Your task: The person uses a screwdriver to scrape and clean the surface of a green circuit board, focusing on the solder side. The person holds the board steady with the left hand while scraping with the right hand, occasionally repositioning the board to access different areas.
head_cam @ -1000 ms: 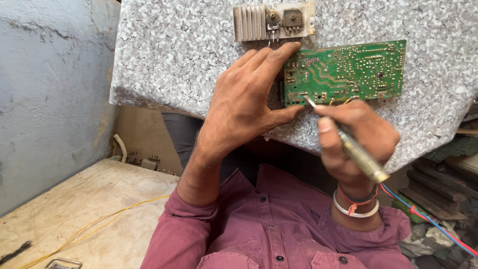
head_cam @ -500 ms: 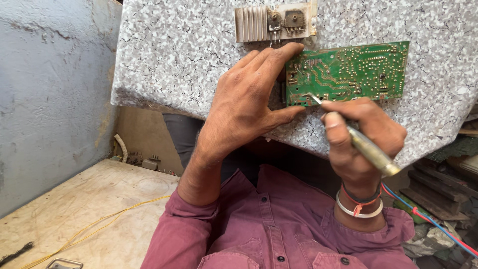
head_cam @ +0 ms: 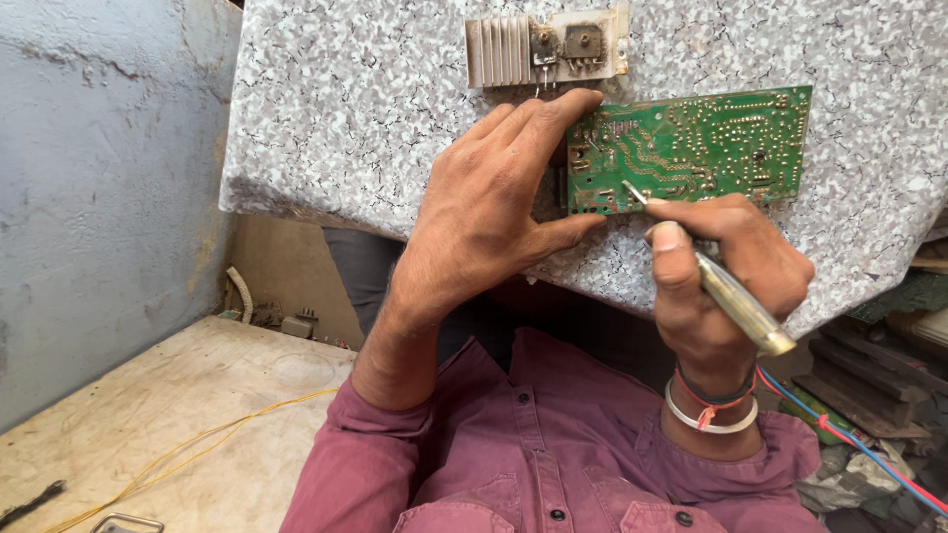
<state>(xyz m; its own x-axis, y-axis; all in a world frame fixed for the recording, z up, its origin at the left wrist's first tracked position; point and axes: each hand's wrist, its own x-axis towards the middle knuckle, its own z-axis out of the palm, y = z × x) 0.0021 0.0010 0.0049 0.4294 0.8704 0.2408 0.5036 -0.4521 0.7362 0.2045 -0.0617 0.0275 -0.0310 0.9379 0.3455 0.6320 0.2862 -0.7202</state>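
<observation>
A green circuit board (head_cam: pixel 711 148) lies solder side up on a speckled grey table (head_cam: pixel 375 109). My left hand (head_cam: pixel 494 207) rests on the table and presses its fingers and thumb against the board's left end. My right hand (head_cam: pixel 721 266) grips a screwdriver (head_cam: pixel 731 296) with a yellowish clear handle. Its metal tip touches the board near the lower left corner.
A finned metal heat sink (head_cam: pixel 543 47) with two dark components lies just beyond the board. Below the table are a concrete floor with a yellow wire (head_cam: pixel 188 449), a grey wall at left, and red and blue wires (head_cam: pixel 869 454) with scrap at right.
My right hand has shifted the screwdriver slightly along the board's lower left area. My left hand stays pressed against the board's end.
</observation>
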